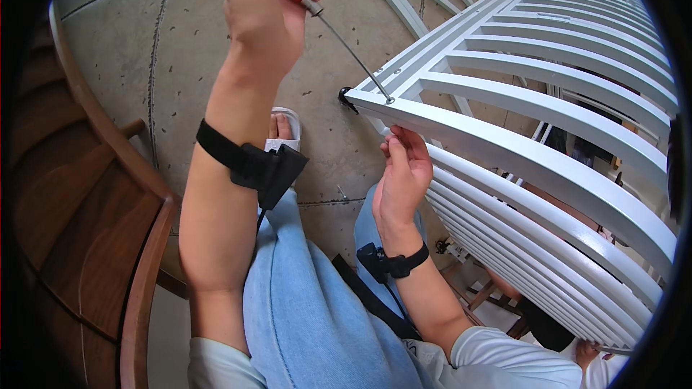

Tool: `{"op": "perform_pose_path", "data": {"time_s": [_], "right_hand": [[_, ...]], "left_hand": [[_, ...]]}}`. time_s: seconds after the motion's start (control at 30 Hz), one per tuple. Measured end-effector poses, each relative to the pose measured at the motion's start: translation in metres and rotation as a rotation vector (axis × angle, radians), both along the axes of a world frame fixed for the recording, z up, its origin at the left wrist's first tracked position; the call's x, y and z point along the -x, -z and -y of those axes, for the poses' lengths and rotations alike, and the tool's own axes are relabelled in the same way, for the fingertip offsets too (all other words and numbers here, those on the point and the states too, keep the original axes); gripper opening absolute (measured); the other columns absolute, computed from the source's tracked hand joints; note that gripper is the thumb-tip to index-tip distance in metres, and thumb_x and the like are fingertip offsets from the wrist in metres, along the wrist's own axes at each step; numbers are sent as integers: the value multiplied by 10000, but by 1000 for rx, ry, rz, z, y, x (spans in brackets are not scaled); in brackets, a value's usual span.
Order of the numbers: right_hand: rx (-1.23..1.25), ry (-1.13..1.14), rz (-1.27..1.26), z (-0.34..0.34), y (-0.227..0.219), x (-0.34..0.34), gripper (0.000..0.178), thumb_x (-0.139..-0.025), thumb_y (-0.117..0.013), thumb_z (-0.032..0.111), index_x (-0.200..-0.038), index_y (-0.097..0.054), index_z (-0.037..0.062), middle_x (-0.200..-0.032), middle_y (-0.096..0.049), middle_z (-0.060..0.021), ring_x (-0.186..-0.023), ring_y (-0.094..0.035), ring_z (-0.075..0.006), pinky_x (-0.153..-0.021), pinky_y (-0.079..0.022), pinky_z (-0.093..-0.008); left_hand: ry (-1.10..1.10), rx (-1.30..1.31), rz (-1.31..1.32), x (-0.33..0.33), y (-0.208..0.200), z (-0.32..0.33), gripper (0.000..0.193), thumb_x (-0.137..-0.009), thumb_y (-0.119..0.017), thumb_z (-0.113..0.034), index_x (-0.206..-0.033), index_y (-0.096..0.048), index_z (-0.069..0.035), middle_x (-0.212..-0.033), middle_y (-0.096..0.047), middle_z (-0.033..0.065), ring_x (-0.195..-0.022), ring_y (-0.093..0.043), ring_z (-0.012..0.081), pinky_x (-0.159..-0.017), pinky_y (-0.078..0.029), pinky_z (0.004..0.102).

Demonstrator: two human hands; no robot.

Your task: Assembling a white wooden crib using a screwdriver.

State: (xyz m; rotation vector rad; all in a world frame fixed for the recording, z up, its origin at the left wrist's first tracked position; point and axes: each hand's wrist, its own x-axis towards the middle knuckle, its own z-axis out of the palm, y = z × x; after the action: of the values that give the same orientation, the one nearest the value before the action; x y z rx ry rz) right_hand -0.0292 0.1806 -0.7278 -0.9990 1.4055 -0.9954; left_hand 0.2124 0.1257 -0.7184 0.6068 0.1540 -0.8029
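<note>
My left hand [263,18] is closed around the red handle of a screwdriver [353,54]. Its long thin shaft slants down to the right, and the tip meets a screw [390,100] near the corner of a white slatted frame [497,133]. Just below that corner is my right hand [405,180], palm turned up. Its thumb and fingers are bent together against the underside of the rail; whatever they pinch is hidden. A black fitting [349,99] sits on the end of the corner.
A brown wooden slatted seat [79,173] fills the left side. Loose white bars [404,0] lie on the concrete floor [194,43] beyond the frame. My sandalled foot [282,127] stands between. At lower right, another person's hand [586,353] shows beside the slats.
</note>
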Motion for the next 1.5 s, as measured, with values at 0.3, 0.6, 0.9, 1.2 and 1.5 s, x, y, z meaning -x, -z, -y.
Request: {"op": "perform_pose_path", "data": {"time_s": [0.3,0.6,0.9,1.2,1.5], "right_hand": [[-21,-2,4,-1,2,-1,238,-882,-580,-32,-1120,-590,-21,-1050,-629,-79,-906,-573,-123,-793,-463,-257],[-23,-21,-10,1,1,3,241,-879,-592,-25,-1119,-589,-3,-1053,-624,-70,-920,-573,-121,-801,-464,-256],[-13,-38,-8,1,1,4,251,-877,-596,-20,-1125,-591,17,-1062,-625,-63,-952,-573,-122,-817,-465,-262],[8,-41,1,3,1,4,250,-875,-593,-24,-1122,-583,13,-1064,-618,-69,-939,-571,-124,-816,-464,-263],[3,-43,-3,-1,0,-1,241,-878,-557,-34,-1118,-559,-20,-1054,-605,-86,-895,-568,-120,-791,-469,-259]], "left_hand": [[53,14,424,-17,29,-2,279,-983,-530,-354,-952,-502,-78,-641,-504,17,-614,-591,152,-760,-541,354],[-96,-256,419,1,-23,10,356,-918,-647,-202,-1174,-462,-38,-722,-528,30,-611,-604,123,-546,-534,240],[32,-583,611,-8,-27,-12,338,-881,-687,-191,-1069,-488,8,-706,-538,46,-637,-621,138,-574,-533,266],[379,63,667,-34,-15,-45,315,-896,-674,-306,-976,-567,-21,-822,-621,74,-690,-628,165,-681,-536,301],[364,465,99,-17,-3,-36,242,-931,-630,-244,-1043,-570,-38,-923,-625,125,-876,-641,209,-921,-490,423]]}}
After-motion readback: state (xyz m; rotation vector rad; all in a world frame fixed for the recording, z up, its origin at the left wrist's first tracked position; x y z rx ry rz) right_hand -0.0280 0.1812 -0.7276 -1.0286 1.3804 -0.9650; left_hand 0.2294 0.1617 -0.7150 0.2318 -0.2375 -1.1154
